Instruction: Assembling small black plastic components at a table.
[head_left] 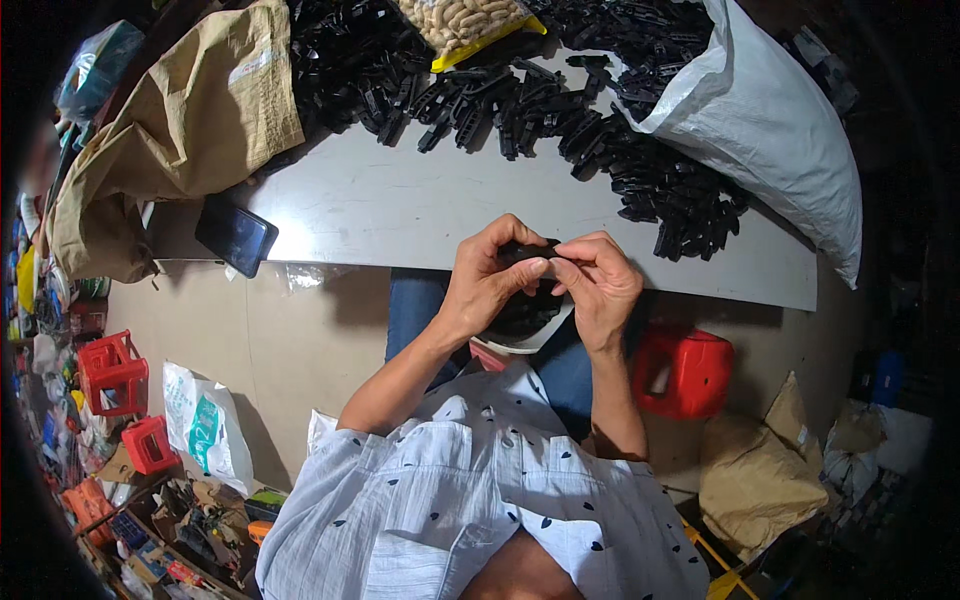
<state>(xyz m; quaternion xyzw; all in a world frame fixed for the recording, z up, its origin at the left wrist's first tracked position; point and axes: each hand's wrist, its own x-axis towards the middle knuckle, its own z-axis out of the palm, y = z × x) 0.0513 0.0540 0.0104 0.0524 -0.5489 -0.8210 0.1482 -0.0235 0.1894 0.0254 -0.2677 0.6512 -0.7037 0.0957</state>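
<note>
Both hands meet just over the table's near edge, fingertips pinched together on a small black plastic piece point(528, 252). My left hand point(480, 280) grips it from one side, with thumb and fingers closed. From the other side my right hand point(604, 292) pinches its end, the thumbs nearly touching. The fingers cover much of the piece, so its full shape is hidden. Below the hands, between my knees, a light-rimmed bucket point(542, 343) holds more black pieces. Beyond them, heaps of similar black plastic parts point(500, 108) spread across the far side of the grey table point(420, 205).
A white woven sack point(775, 135) lies at the right, black parts by its mouth. At the left are a brown sack point(190, 125) and a phone point(236, 238). A bag of peanuts point(465, 25) rests on the heap. Red stools point(690, 372) and a white plastic bag point(207, 428) stand on the floor.
</note>
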